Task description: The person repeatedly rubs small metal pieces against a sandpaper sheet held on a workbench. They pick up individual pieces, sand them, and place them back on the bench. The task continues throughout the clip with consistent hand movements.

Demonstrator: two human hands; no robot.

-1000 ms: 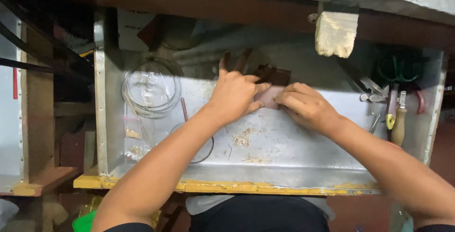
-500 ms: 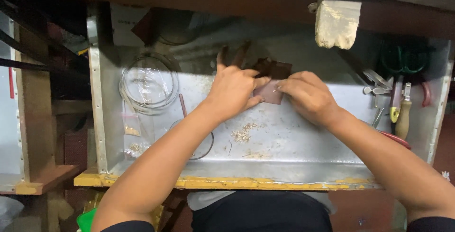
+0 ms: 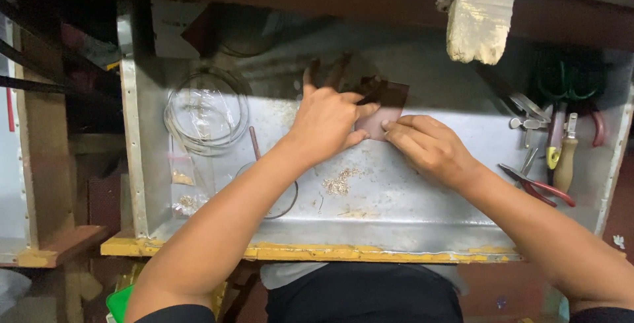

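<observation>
Two hands pinch one small brown sheet over a metal tray.

The left hand (image 3: 328, 121) and the right hand (image 3: 426, 144) meet on a single brown sheet (image 3: 378, 117), fingertips pressed down on its near edges; both grips are closed on it. The sheet lies flat toward the back of the tray (image 3: 422, 217), and its far corner is dark and partly hidden. One heap of gold-coloured filings (image 3: 340, 181) sits just nearer than the grip, with bare metal around it. Left of the grip stands one clear round dish (image 3: 206, 111). Right of it, near the tray wall, several pliers and cutters (image 3: 551, 158) cluster; their count is unclear. Both forearms reach in from the near edge, wrists low.
</observation>
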